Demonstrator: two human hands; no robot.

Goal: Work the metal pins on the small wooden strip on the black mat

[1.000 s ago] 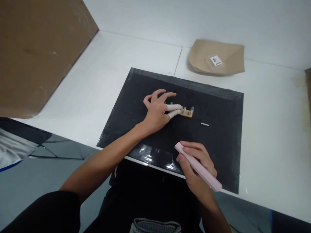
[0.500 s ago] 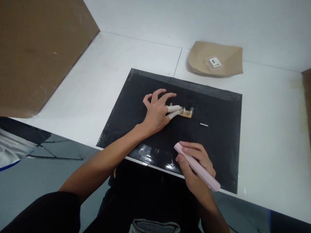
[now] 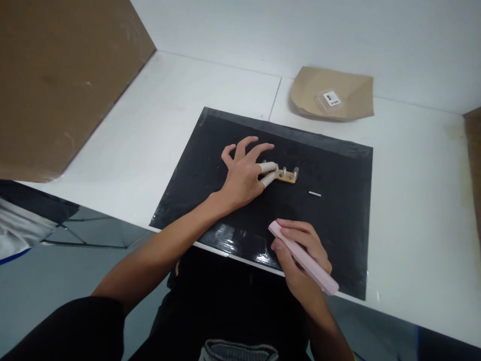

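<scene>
My left hand [image 3: 244, 175] rests over a small yellow-brown strip [image 3: 287, 176] on the black mat [image 3: 338, 220]. White covers wrap its thumb and index finger, whose tips pinch together at one of the small clear upright pieces [image 3: 284, 171] on the strip; its other fingers are spread and raised. Part of the strip is hidden by this hand. My right hand [image 3: 306, 255] is closed around a pale pink, flat-sided bar [image 3: 306, 258], held at a slant above the mat's front edge. A short thin white stick [image 3: 314, 193] lies to the right of the strip.
A brown paper tray [image 3: 351, 98] stands at the back right with a clear labelled case [image 3: 330, 99] inside. On the left rises a large brown board [image 3: 67, 85]. The white table [image 3: 421, 210] extends past the mat on both sides.
My left thumb and index fingertips have shifted slightly left along the strip, so more of it and its clear pieces show. My right hand holds the pink bar almost unmoved.
</scene>
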